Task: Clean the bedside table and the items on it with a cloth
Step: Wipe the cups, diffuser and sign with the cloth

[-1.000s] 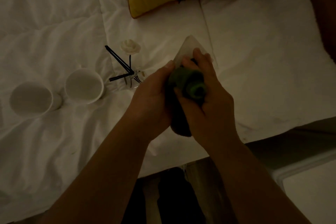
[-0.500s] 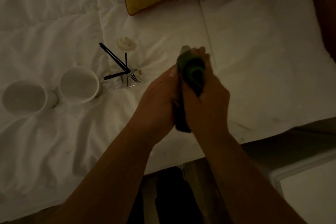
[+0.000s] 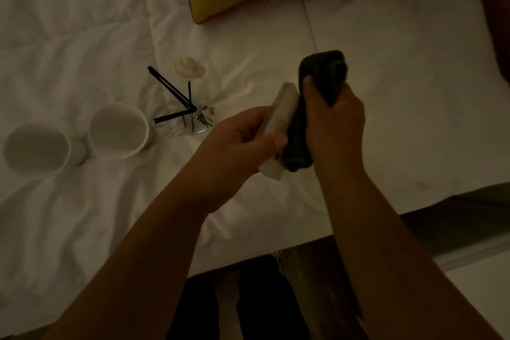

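I note the left hand [image 3: 242, 141] gripping a white slab-shaped item [image 3: 284, 119] above the bed [image 3: 386, 119], long axis running away from me. The right hand [image 3: 335, 124] clutches the dark green cloth [image 3: 325, 74] against the item's right face.

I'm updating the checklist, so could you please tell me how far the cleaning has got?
Done: nothing visibly. In hand: the left hand holds a white remote while the right hand rubs it with a dark cloth. Left, probably: two cups, a reed diffuser.
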